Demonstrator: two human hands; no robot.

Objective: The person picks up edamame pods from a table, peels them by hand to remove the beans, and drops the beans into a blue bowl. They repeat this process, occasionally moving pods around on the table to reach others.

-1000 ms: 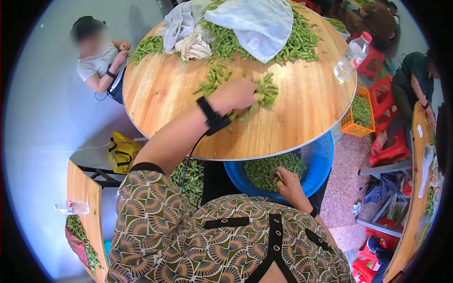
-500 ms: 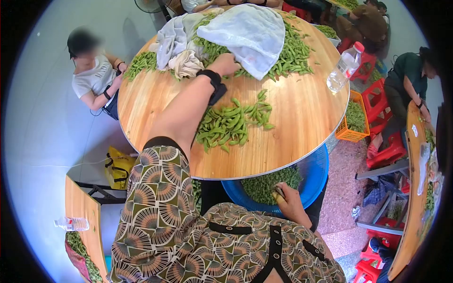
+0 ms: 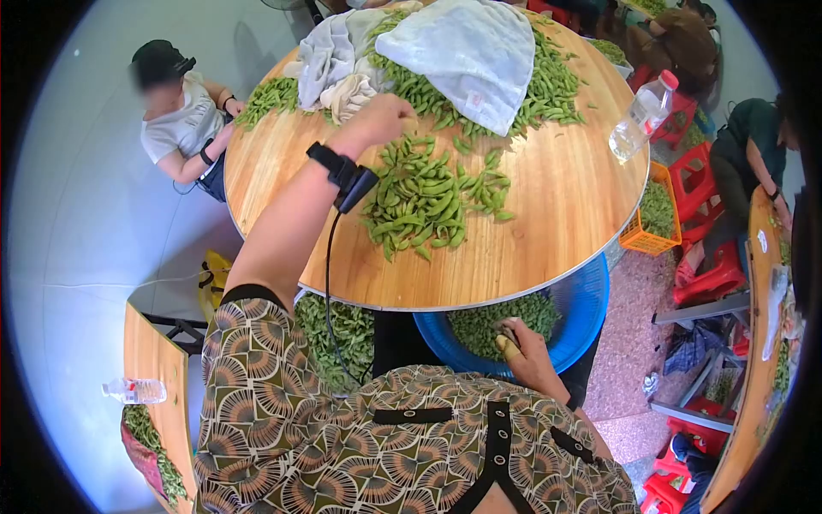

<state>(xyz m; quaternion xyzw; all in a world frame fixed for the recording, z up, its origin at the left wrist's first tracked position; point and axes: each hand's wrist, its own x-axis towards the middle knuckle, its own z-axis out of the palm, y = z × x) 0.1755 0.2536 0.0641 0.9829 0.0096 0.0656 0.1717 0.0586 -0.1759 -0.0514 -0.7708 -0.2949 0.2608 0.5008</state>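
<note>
My left hand is over the wooden table, fingers curled and knuckles up. It is at the upper edge of a loose heap of green soybean pods; its fingertips are hidden. My right hand is closed at the near rim of a blue basket below the table edge. Between its thumb and fingers is a small dark object that I cannot make out, beside a yellowish covering on a finger. Small green pieces fill the basket bottom. A larger pod pile lies partly under a white cloth.
A water bottle stands at the right of the round table. Grey cloths lie at its far left. Below are a sack of pods and an orange crate. Other people sit left, right and behind.
My left hand has drawn back left from the big pile beside the white cloth; more pods now lie at the loose heap's upper edge. My right hand stays over the basket.
</note>
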